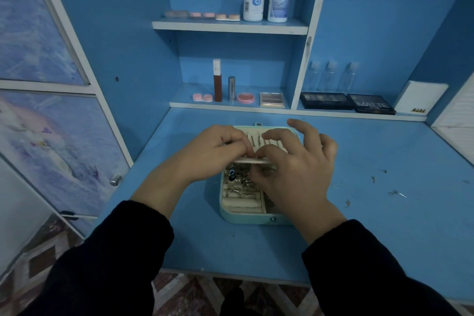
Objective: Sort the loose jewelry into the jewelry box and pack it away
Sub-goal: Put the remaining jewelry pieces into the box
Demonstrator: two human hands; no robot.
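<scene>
Looking down from the head camera, a pale teal jewelry box [246, 218] lies open at the centre of a blue desk [372, 233]. Its near tray holds cream rolls with silver rings [237, 189] and charms tucked among them. The far half, at 12 o'clock, is a cream ribbed panel [254, 136] with a few thin pins in its grooves. A cream flap [260, 161] runs across the middle of the box.

The left hand [220, 146], fingers curled, pinches the flap's top edge from 9 o'clock. The right hand [295, 177] meets it there, thumb and forefinger closed on the same flap, its other fingers spread above the panel. Whether a small piece sits between the fingertips cannot be told.

Loose pieces [396, 194] lie on the desk at 3 o'clock, well apart from the box.
</scene>
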